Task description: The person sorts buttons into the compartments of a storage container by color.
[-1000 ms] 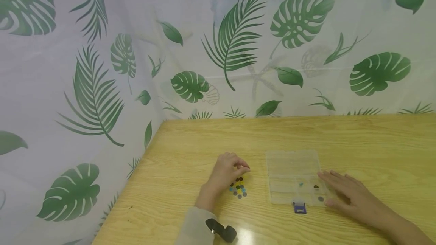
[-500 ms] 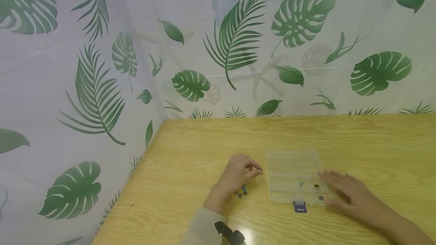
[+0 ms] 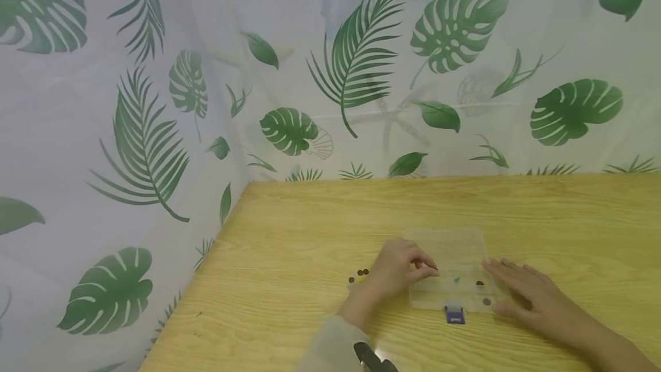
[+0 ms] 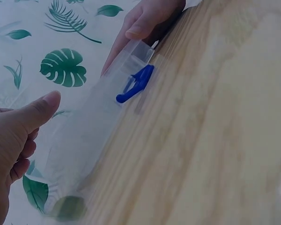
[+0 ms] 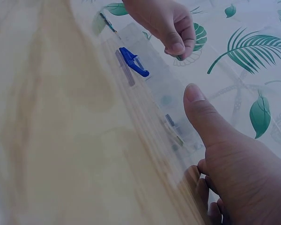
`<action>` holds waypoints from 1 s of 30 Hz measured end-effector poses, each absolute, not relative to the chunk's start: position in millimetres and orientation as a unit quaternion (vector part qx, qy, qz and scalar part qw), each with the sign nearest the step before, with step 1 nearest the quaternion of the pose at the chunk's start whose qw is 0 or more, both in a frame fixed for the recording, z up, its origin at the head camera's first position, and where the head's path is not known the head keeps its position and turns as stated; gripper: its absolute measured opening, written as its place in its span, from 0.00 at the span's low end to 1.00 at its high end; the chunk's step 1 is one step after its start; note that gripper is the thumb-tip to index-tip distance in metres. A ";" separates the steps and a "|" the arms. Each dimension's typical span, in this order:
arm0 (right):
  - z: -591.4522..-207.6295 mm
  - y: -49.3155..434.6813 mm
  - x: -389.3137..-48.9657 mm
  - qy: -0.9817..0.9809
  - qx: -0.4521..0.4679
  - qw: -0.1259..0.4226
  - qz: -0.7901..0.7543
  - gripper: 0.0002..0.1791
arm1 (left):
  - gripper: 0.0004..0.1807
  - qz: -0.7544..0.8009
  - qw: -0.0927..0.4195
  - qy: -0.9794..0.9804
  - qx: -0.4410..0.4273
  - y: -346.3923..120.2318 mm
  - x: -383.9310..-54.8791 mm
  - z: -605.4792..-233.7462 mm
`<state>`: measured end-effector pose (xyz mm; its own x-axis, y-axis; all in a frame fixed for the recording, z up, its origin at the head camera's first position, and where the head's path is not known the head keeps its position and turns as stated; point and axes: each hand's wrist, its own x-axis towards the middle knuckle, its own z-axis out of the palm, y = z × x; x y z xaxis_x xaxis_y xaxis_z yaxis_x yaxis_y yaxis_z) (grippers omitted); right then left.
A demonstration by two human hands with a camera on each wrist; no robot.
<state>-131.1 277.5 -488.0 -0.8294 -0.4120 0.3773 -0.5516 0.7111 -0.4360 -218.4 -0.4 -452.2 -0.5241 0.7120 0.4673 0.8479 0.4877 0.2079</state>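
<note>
My left hand (image 3: 397, 271) pinches a small dark disc (image 3: 436, 269) between thumb and index finger, above the left part of a clear plastic compartment box (image 3: 444, 245). In the right wrist view only an edge of that disc shows under the fingertips. The box lies with its lid folded back and a blue latch (image 3: 455, 315) at the front. Inside are a teal piece (image 3: 457, 279), a dark disc (image 3: 479, 283) and a grey disc (image 3: 486, 301). My right hand (image 3: 537, 303), fingers extended, rests at the box's right side.
Left of the box, a loose group of small coloured discs (image 3: 360, 272) lies on the wooden table (image 3: 289, 234), partly hidden behind my left hand and wrist. A leaf-patterned curtain (image 3: 361, 73) borders the table at the back and left.
My left hand has moved right from the group of discs to over the box, carrying the dark disc. My right hand and the box have stayed where they were.
</note>
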 end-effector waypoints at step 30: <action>-487.2 275.4 -127.1 -0.921 0.248 0.112 0.277 0.39 | 0.10 -0.231 0.175 -0.818 -0.496 9.8 -209.4 -444.9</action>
<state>-127.1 275.4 -487.2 -0.8515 -0.3951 0.3448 -0.5198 0.7230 -0.4551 -209.4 9.8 -444.9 -0.4467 0.7310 0.5159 0.8929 0.4007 0.2054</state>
